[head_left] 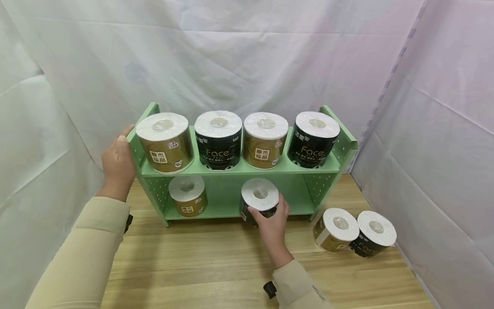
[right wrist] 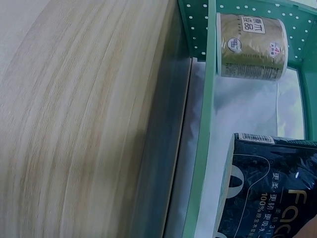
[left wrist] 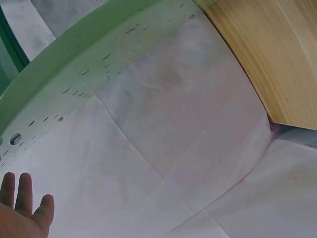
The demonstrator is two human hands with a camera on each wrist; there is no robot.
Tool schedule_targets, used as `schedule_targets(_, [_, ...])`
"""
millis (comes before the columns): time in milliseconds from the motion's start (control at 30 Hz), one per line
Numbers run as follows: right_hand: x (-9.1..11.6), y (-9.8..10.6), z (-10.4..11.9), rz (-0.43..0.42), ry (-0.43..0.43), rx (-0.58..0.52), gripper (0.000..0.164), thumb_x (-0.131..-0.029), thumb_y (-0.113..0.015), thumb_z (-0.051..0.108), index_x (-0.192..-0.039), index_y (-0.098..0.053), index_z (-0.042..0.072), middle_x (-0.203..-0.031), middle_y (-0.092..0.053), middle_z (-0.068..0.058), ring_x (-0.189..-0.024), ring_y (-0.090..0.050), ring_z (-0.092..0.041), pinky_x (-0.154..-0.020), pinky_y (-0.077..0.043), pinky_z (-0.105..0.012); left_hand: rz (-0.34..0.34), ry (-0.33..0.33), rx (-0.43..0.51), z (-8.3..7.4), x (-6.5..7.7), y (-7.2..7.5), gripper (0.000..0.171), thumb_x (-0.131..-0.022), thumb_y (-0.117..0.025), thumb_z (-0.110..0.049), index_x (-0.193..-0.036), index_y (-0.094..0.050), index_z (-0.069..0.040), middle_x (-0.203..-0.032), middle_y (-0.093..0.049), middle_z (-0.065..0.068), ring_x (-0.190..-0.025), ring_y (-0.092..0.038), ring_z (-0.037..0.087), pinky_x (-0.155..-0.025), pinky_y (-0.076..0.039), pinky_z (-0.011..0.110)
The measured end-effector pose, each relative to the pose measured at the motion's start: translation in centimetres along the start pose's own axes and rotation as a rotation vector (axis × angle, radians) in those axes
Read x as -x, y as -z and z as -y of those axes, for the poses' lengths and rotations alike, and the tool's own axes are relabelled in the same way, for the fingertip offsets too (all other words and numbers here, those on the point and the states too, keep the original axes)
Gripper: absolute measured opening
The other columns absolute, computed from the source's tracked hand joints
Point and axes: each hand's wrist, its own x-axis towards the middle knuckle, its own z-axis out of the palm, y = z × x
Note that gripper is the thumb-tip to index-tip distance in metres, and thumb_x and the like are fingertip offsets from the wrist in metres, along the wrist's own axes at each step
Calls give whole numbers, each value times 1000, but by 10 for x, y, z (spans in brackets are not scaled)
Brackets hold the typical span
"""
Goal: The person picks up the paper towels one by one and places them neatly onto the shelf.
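My right hand (head_left: 273,221) grips a black-wrapped toilet paper roll (head_left: 260,195) at the lower tier of a green two-tier shelf (head_left: 224,195). The roll stands upright and overlaps the tier's front edge; in the right wrist view its black wrapper (right wrist: 267,188) shows above the tier. Against the shelf's left side panel rests my left hand (head_left: 118,163), its fingers extended in the left wrist view. Left on the lower tier stands a gold-wrapped roll (head_left: 188,196). The upper tier bears gold rolls (head_left: 164,143) and black rolls (head_left: 218,140) in alternation.
On the wooden table (head_left: 200,266), right of the shelf, a gold roll (head_left: 335,229) and a black roll (head_left: 372,234) stand close together. White cloth (head_left: 231,56) hangs behind the shelf and along both sides.
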Motion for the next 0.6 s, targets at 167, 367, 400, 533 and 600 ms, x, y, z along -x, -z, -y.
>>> schedule_targets(167, [0, -10, 3, -10, 19, -10, 92, -67, -89, 22, -144, -39, 11, -141, -31, -17, -129, -34, -32, -107, -32, -53, 1, 9, 8, 0, 0, 0, 49, -104, -21, -35, -142, -50, -25, -140, -52, 9, -127, -50, 30, -108, -39, 43])
schedule_targets(367, [2, -22, 5, -27, 16, 1, 92, -68, -89, 23, -144, -38, 11, -142, -31, -17, -129, -35, -33, -107, -33, -53, 7, 2, -16, 0, 0, 0, 51, -103, -20, -35, -143, -49, -24, -138, -53, 13, -124, -51, 34, -107, -39, 48])
schedule_targets(400, [2, -24, 5, -30, 14, 2, 93, -68, -88, 24, -145, -38, 11, -143, -31, -17, -129, -35, -33, -107, -33, -53, 8, 1, -15, 0, 0, 0, 50, -103, -20, -35, -143, -49, -24, -139, -53, 13, -124, -51, 34, -107, -39, 48])
schedule_targets(533, [3, -30, 6, -32, 10, -3, 92, -69, -88, 25, -145, -38, 12, -143, -31, -16, -129, -36, -32, -108, -32, -51, 10, -4, -8, 0, 0, 0, 50, -104, -20, -35, -143, -49, -25, -139, -53, 12, -125, -51, 33, -107, -39, 47])
schedule_targets(600, [3, -32, 6, -33, 21, -9, 92, -68, -88, 25, -144, -39, 12, -142, -32, -16, -129, -36, -32, -108, -32, -51, 11, -5, -4, 1, -1, 0, 50, -104, -20, -35, -143, -49, -26, -139, -53, 12, -125, -51, 33, -107, -39, 48])
